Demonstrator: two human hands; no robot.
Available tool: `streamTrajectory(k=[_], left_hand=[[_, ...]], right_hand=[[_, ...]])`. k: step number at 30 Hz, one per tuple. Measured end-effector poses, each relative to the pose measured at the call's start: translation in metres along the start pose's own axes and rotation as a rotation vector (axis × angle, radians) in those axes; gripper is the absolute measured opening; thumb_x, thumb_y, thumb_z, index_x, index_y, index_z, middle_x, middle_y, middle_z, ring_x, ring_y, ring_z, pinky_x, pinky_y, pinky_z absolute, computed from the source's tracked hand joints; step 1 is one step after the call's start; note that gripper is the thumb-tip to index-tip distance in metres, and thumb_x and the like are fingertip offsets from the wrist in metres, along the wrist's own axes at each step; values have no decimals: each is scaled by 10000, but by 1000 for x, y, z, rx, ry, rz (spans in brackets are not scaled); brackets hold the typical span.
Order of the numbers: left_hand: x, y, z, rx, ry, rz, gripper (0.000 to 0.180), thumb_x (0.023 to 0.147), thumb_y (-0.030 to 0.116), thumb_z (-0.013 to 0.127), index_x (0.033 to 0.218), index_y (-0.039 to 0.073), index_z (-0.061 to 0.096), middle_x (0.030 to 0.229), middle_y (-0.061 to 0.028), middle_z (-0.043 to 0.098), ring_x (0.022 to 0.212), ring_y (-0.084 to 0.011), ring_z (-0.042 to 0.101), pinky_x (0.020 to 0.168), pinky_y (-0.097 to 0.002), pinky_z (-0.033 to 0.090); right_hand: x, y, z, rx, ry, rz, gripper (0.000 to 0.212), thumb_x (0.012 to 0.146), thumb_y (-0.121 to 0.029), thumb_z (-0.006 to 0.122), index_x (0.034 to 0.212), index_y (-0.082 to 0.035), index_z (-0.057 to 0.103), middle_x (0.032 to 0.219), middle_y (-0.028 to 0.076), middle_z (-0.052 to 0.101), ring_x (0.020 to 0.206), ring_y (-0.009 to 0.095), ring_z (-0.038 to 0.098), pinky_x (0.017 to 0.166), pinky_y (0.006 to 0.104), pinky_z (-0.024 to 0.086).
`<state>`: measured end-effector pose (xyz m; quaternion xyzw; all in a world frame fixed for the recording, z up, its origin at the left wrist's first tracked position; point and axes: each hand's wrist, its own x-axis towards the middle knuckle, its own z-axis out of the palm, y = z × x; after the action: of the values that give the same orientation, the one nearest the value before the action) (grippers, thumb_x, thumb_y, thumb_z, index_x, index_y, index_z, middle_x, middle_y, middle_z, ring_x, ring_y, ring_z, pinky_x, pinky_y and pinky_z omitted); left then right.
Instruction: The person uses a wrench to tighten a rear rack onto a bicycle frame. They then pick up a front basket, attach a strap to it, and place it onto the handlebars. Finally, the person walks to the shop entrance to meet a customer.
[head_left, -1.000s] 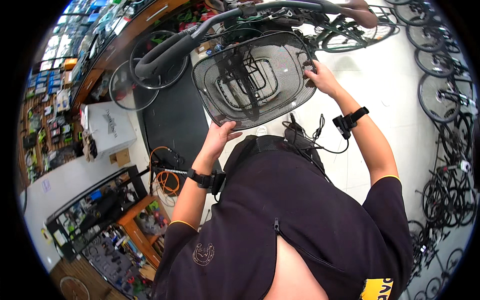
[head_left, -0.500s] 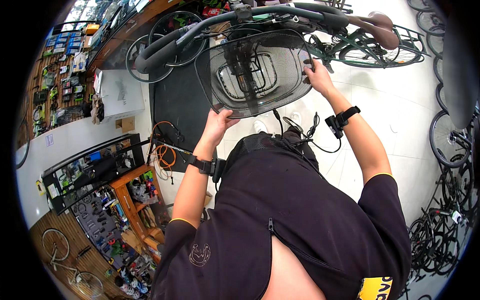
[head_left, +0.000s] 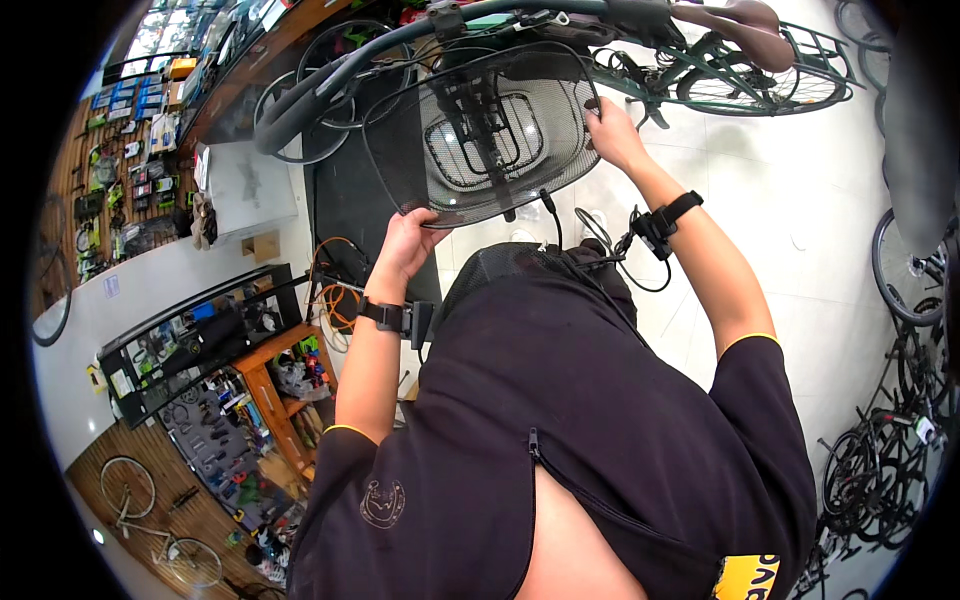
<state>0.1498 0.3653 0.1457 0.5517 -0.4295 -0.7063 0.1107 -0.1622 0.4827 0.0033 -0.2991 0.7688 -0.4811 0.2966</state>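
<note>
Basket (head_left: 556,165), black mesh, one: between my hands, just on my side of the handlebar (head_left: 335,85); contact with it, cannot tell. My left hand (head_left: 407,243): thumb and fingers pinching its near rim. My right hand (head_left: 614,137): gripping its right rim. Saddle (head_left: 740,35), brown: farther right. Mat (head_left: 340,200), black: floor, left.

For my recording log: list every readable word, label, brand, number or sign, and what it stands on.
Yellow patch on shirt: large dark letters, partly cut off; not transcribed.
Emblem on shirt: horseshoe shape, no readable words.
Pale box: faint marking, too blurred to read.
Hanging packages: too small to read.
Mesh basket: no lettering visible.
</note>
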Motion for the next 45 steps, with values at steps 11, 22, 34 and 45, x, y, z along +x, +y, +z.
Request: streamTrajectory(k=[11, 22, 34, 45], left_hand=[[9, 0, -11, 60, 56, -18, 113, 881, 20, 457, 826, -49, 527, 898, -158, 597, 827, -253, 640, 786, -364, 572], [1, 5, -12, 47, 32, -14, 126, 881, 7, 451, 802, -51, 529, 908, -156, 598, 844, -258, 643, 781, -357, 576], [1, -5, -9, -4, -50, 108, 149, 887, -6, 427, 932, -74, 552, 950, -161, 636, 898, -262, 660, 833, -364, 561], [-25, 5, 21, 76, -103, 37, 148, 900, 20, 461, 1012, -40, 537, 997, -140, 639, 929, -244, 660, 807, -341, 552]], right_hand=[[-5, -5, 2, -134, 50, -63, 306, 897, -229, 494, 1019, 47, 546, 958, 286, 623, 931, 428, 599, 843, 470, 459], [-11, -8, -2, -109, -10, -9, 289, 900, -225, 501, 995, 44, 547, 919, 253, 623, 875, 389, 607, 796, 450, 463], [-12, -3, 5, 58, 48, 13, 281, 906, -225, 503, 1004, 29, 572, 899, 269, 635, 892, 428, 606, 790, 464, 460], [-26, -3, -28, 98, 23, 64, 239, 906, -187, 532, 985, 30, 592, 786, 162, 655, 636, 245, 650, 578, 354, 505]])
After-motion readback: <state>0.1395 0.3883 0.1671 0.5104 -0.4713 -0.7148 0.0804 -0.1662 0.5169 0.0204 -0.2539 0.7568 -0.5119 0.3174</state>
